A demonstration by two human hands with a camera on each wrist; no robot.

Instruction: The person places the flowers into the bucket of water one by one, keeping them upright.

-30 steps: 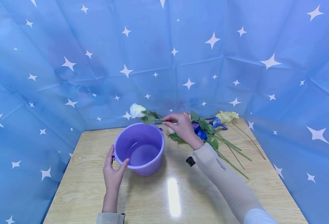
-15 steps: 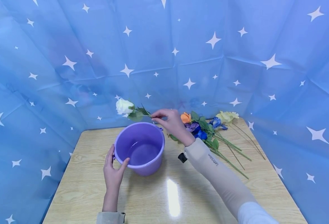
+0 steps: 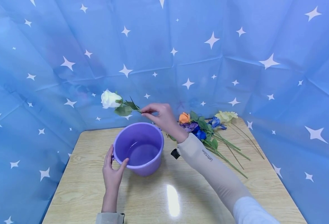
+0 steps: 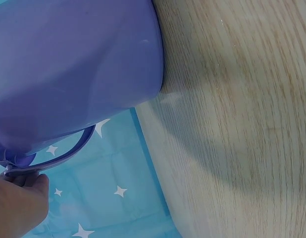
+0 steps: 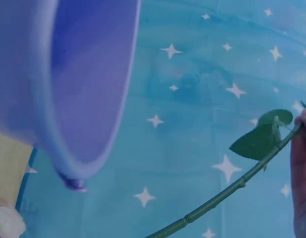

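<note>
the tabletop [image 3: 77, 186] carries most of the things, and the work looks barely begun. the purple bucket [image 3: 148, 170] stands left of the tabletop's middle, nearer the far edge, and no flower shows inside it. the loose flowers lie together toward the far right corner, stems slanting toward the right edge; they look to be what is left to deal with. among them are a pale yellow bloom [image 3: 226, 116] by that corner, a blue bloom [image 3: 199, 134] and an orange bloom [image 3: 184, 118] near the far edge. the left hand [image 3: 113, 175] grips the bucket at its left rim, thumb on the near side. the right hand [image 3: 162, 116] pinches the white rose [image 3: 110, 99], which is up off the tabletop, head pointing left past the far edge; one flower lifted is all i would count as done.

the bucket's near inner wall is out of sight from the head view. the right sleeve [image 3: 209, 165] may cover part of the flowers, so their number is uncertain. the rose's stem [image 5: 217, 199] runs out of the right wrist view, its lower end unseen. a whitish bloom [image 5: 8, 222] there is blurred and cut off.
</note>
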